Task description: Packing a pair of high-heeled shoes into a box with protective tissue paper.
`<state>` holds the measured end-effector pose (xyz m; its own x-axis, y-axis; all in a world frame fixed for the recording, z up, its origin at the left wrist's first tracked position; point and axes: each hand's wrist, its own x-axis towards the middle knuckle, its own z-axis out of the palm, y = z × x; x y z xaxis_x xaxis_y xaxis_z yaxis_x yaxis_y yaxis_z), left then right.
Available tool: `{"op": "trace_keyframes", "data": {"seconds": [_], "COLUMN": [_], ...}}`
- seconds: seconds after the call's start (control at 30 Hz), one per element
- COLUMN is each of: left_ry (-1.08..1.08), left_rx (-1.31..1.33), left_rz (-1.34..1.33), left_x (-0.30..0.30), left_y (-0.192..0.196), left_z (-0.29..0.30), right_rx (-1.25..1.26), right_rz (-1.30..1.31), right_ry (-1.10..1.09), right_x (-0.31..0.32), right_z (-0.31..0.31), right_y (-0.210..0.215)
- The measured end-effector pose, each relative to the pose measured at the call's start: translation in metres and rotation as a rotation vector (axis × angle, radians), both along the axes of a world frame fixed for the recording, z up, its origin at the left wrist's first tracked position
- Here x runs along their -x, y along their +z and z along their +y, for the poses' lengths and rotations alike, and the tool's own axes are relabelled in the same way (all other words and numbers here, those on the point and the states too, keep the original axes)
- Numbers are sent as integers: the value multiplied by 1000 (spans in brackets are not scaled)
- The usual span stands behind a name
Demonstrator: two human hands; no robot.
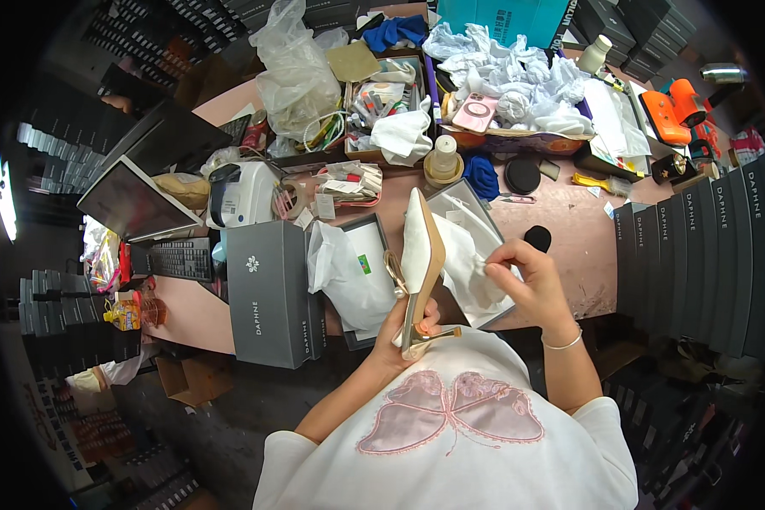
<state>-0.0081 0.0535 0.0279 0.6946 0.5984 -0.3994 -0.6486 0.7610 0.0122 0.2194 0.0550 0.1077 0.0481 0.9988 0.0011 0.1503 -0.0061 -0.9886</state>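
My left hand (pixel 389 336) grips a white pointed-toe high-heeled shoe (pixel 416 246) near its heel. The shoe's toe points away from me, and its tan sole faces right. A gold-coloured ornament shows on its left side, and the thin heel sticks out to the right, near my shirt. To the right of the shoe, my right hand (pixel 529 276) has thumb and forefinger pinched together; I cannot make out anything between them. Beneath that hand lies an open grey shoebox (pixel 495 321) with white wrapping paper (pixel 467 251) inside. A second open grey box (pixel 359 342) holds a translucent white bag (pixel 348 280).
Grey shoeboxes (pixel 697 263) line the table's right side. A closed grey shoebox (pixel 268 297) stands at left, near a white label printer (pixel 240 194) and a keyboard (pixel 178 257). Behind are a bottle (pixel 444 161), a black round tin (pixel 521 177) and a carton of crumpled paper (pixel 510 72).
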Motion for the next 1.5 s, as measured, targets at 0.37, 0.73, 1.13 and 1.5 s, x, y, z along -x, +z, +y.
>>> {"op": "trace_keyframes", "data": {"seconds": [0.37, 0.73, 1.13, 1.5], "left_ry": [47, 70, -221, -153], "left_rx": [143, -554, -1018, -320], "left_rz": [-11, 727, 644, 87], "left_x": [1, 20, 35, 30], "left_y": [-1, 7, 37, -18], "left_z": [4, 19, 67, 50], "right_rx": [111, 57, 443, 167], "right_rz": [-26, 167, 1354, 487], "right_ry": [346, 345, 100, -39], "right_x": [15, 40, 60, 22], "right_z": [-35, -35, 4, -25], "right_y": [-7, -7, -15, -24]}}
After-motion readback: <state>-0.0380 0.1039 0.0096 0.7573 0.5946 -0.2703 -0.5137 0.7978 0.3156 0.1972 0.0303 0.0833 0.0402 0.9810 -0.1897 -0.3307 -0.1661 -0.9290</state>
